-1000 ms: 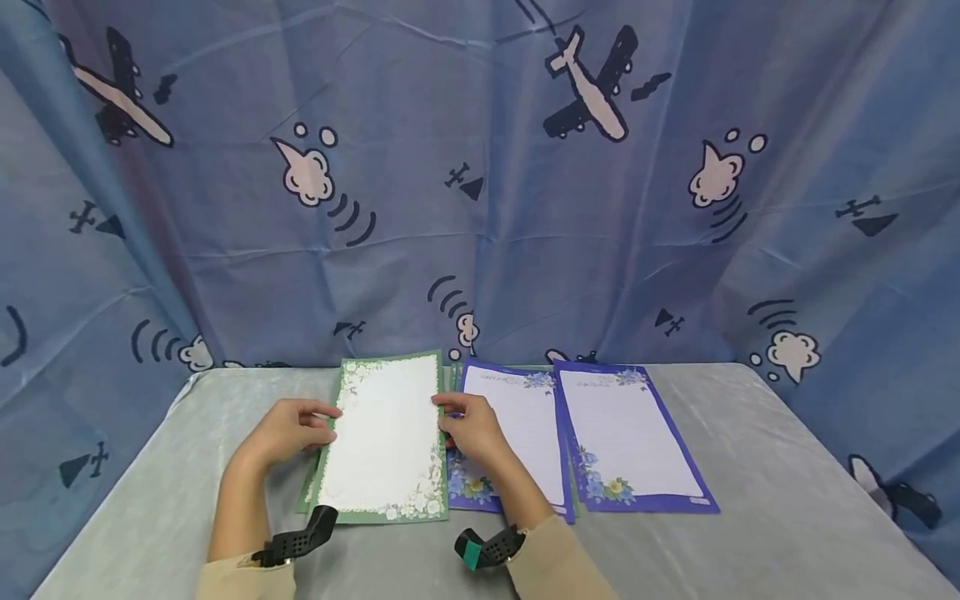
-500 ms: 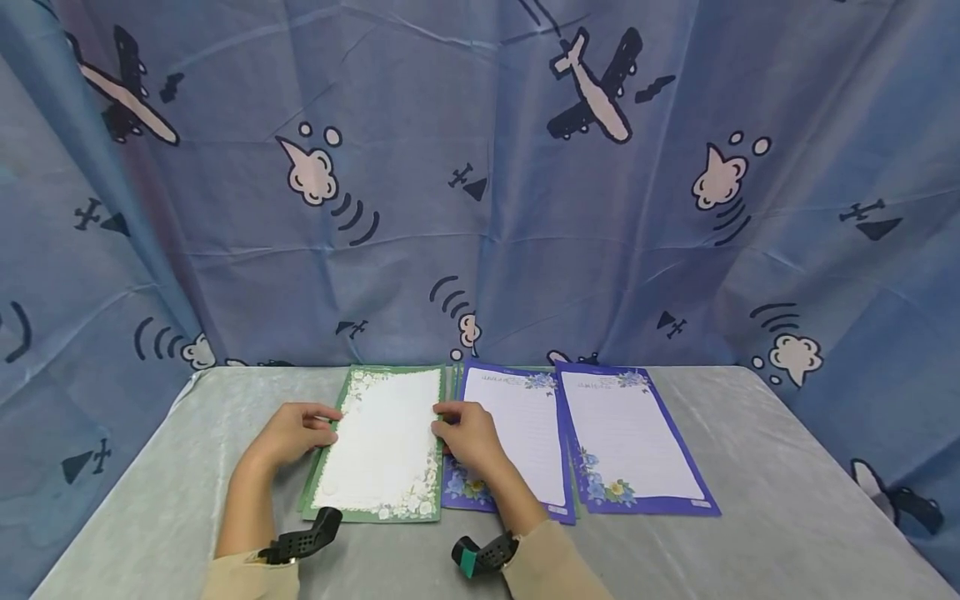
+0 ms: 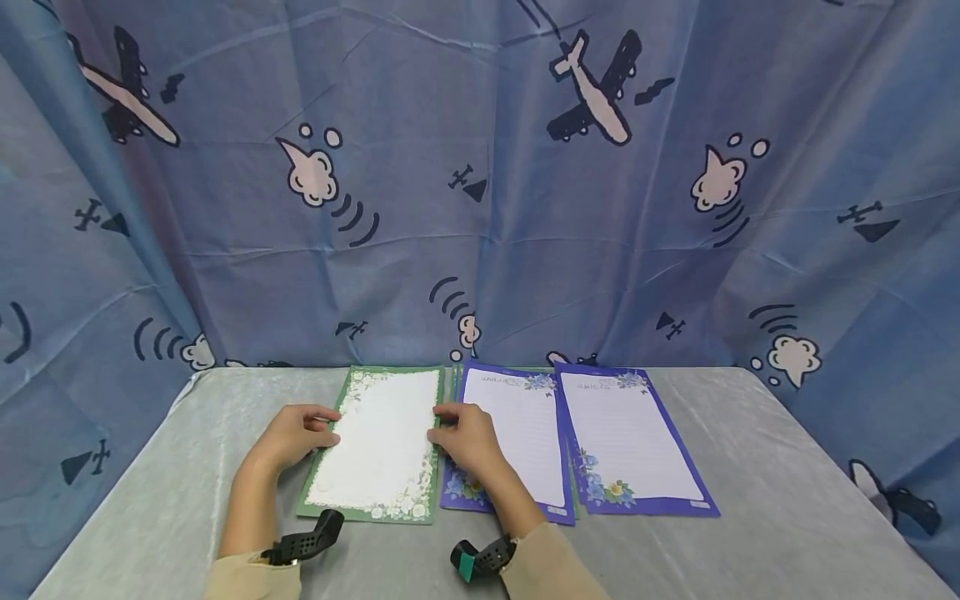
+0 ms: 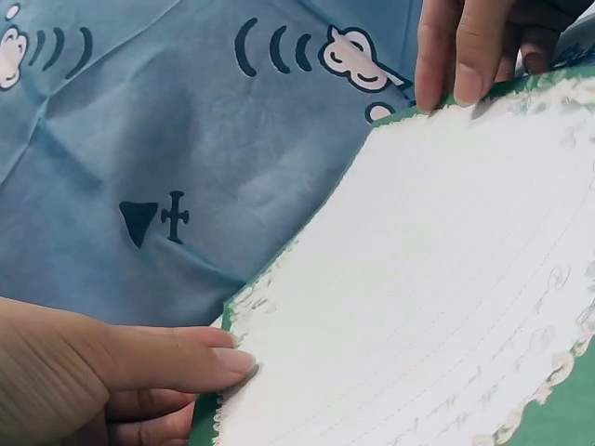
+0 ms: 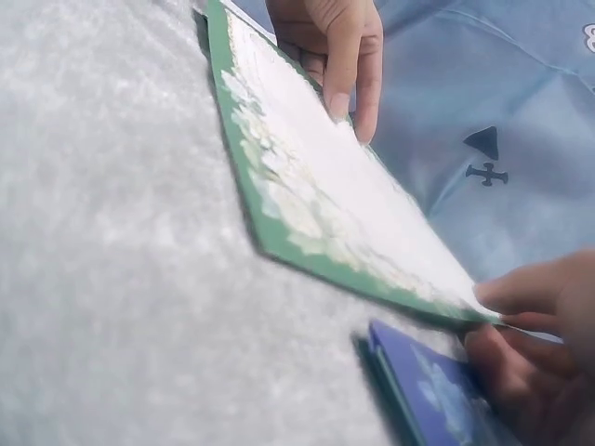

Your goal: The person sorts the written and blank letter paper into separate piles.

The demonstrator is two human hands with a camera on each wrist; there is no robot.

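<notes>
A green-bordered sheet [image 3: 378,450] with white flowers lies lengthwise at the left of the grey table [image 3: 750,500]. My left hand [image 3: 296,433] pinches its left edge, thumb on top [image 4: 177,358]. At the opposite edge my right hand [image 3: 463,435] pinches it too. In the right wrist view the green-bordered sheet [image 5: 316,200] is raised a little off the cloth between my left hand [image 5: 339,51] and my right hand [image 5: 539,321]. The left wrist view shows my right hand's fingertips [image 4: 469,65] on the far edge.
Two purple-bordered lined sheets [image 3: 525,425] [image 3: 626,433] lie side by side right of the green one, the nearer partly under my right hand. A blue curtain with aeroplane prints [image 3: 525,208] hangs behind the table. A black object [image 3: 907,500] lies at the far right.
The green sheet's far end has come down lower and its near end has swung slightly left. The offset green edges at its left no longer show. Both hands stay at its edges.
</notes>
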